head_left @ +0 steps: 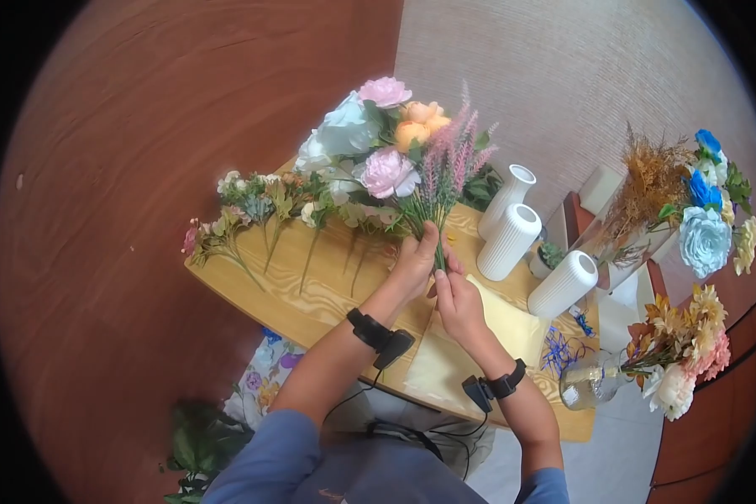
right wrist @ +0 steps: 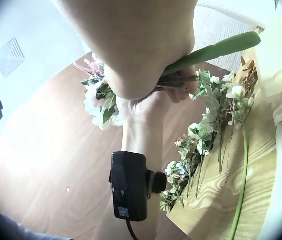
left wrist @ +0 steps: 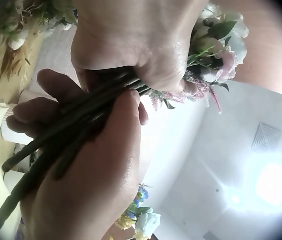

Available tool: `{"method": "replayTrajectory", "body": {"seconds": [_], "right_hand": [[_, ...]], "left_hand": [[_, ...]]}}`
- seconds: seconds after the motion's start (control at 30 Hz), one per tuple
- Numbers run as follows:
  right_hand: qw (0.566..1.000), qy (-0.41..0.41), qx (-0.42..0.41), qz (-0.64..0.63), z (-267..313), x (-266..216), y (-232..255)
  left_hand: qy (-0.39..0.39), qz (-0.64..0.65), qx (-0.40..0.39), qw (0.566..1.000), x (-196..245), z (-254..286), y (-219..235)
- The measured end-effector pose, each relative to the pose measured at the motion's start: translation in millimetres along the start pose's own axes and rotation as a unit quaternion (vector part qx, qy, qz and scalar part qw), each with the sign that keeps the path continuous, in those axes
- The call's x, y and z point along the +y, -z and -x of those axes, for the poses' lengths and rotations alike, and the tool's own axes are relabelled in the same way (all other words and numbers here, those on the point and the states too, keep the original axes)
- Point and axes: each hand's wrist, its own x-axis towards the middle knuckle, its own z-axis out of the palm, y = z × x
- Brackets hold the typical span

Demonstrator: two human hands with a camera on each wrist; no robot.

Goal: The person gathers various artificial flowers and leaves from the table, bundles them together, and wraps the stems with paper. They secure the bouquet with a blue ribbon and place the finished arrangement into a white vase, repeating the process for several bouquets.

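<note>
Where the wood-grained tabletop reaches leftward, one row of artificial flower sprays: wiry stems, small crinkled petals; liable to be swept off should a forearm drift sideways. At centre, raised over the tabletop: one mixed bouquet of ruffled pink peonies, broad pale-blue blooms, round orange heads and feathery pink spikes. Left hand: fingers wrapped round the bunched green stems. Right hand, just below: thumb and fingers pinching the same stems. Judged risk: heavy heads could twist the bunch out of line if either grip loosens, the stems being slick and uneven. Rightward: one pale-yellow sheet, thin, flat; three white vases, slender, the nearer two ribbed, probably easily toppled by a knock. Far right: tangled blue ties; one clear glass jar bearing cream and coral flowers.
</note>
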Motion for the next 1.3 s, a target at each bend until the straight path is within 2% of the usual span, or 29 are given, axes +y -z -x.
{"method": "replayTrajectory", "body": {"seconds": [0.37,0.43,0.57,0.63,0.73,0.8,0.87,0.9,1.0,1.07,1.17,1.3], "right_hand": [[0.996,0.032,0.039,0.072,0,-2,2],[0.979,0.129,0.156,0.036,-4,-7,1],[0.982,0.122,0.146,0.020,-3,-5,6],[0.973,0.173,0.142,0.063,-5,1,7],[0.970,0.184,0.148,0.060,-3,2,7],[0.972,0.176,0.149,0.047,0,1,7],[0.972,0.173,0.153,0.035,-1,-1,9],[0.968,0.178,0.175,0.027,-2,-1,10],[0.958,0.196,0.210,0.021,-3,4,12],[0.952,0.212,0.222,0.024,-5,10,13],[0.953,0.115,0.248,-0.127,-5,4,17],[0.960,0.082,0.207,-0.172,-21,-12,25]], "left_hand": [[0.028,0.020,0.015,0.999,1,-1,-1],[0.020,0.011,0.020,1.000,1,-2,-1],[0.000,-0.006,0.022,1.000,0,-3,-1],[-0.008,-0.010,0.017,1.000,0,-4,-1],[-0.008,-0.011,0.020,1.000,-3,-3,0],[0.004,-0.023,0.024,0.999,-5,-4,1],[-0.015,-0.028,0.041,0.999,-13,-10,6],[-0.031,-0.033,0.062,0.997,-8,-10,3],[-0.006,0.010,0.031,0.999,3,-2,-6],[-0.016,0.009,0.032,0.999,5,-2,-5],[-0.001,0.022,0.009,1.000,3,-2,4],[-0.009,0.025,-0.013,1.000,-5,-4,5]]}}
